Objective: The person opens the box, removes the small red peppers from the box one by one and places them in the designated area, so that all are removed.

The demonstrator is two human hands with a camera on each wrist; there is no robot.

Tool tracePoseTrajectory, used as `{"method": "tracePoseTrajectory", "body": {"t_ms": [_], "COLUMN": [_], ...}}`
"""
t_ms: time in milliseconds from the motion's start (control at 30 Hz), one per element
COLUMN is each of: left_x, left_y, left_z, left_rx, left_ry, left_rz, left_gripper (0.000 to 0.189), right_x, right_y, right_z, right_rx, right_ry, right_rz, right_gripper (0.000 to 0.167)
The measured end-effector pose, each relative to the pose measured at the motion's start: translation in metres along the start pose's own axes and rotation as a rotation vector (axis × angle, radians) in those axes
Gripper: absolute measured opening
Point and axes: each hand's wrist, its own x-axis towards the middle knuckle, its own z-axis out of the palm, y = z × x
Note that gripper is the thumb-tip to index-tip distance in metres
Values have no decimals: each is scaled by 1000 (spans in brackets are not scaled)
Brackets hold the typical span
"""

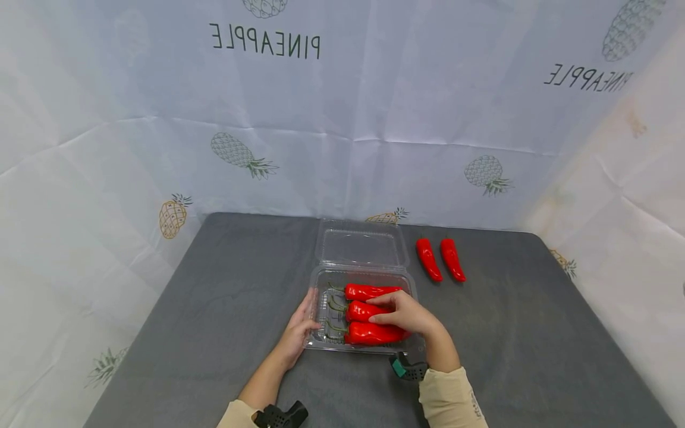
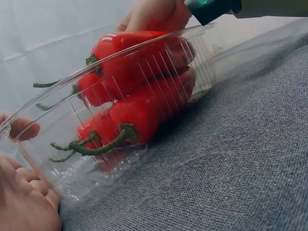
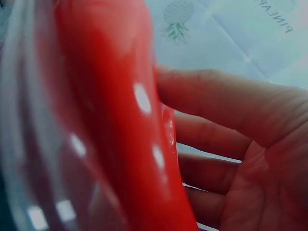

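Observation:
A clear hinged plastic container (image 1: 326, 343) lies with its lid (image 1: 361, 245) folded back. Three red peppers (image 1: 374, 334) rest in it side by side, their green stems (image 2: 103, 147) pointing left. My left hand (image 1: 295, 334) grips the container's left wall, thumb at the rim and fingers along the outside. From the right, my right hand (image 1: 409, 312) reaches over the container and holds the middle red pepper (image 1: 360, 311) between thumb and fingers. In the right wrist view, a glossy red pepper (image 3: 115, 115) fills much of the picture beside the thumb and partly hides the fingers.
Two more red peppers (image 1: 428, 260) lie on the grey cloth-covered table (image 1: 514, 321), right of the lid. A pale curtain (image 1: 342, 95) with pineapple prints hangs behind the table's far edge and along its sides.

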Motion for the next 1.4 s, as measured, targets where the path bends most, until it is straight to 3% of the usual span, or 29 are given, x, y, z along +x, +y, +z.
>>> {"method": "tracePoseTrajectory", "body": {"t_ms": [267,867,1100,1400], "left_x": [-1,0,-1,-1], "left_y": [1,-1,1,1], "left_z": [0,1,1,2], "left_rx": [-4,-10,-11,-2], "left_ry": [1,5,2,11], "left_rz": [1,17,13,8], "left_gripper": [82,82,82,82], "right_x": [2,3,0,-4], "right_y": [3,3,-1,4], "right_z": [0,-2,-8,-21], "right_rx": [-50,-31,131,412], "right_ry": [1,90,115,233], "right_rz": [20,-21,-77,37], "right_gripper": [47,48,47,47]}}
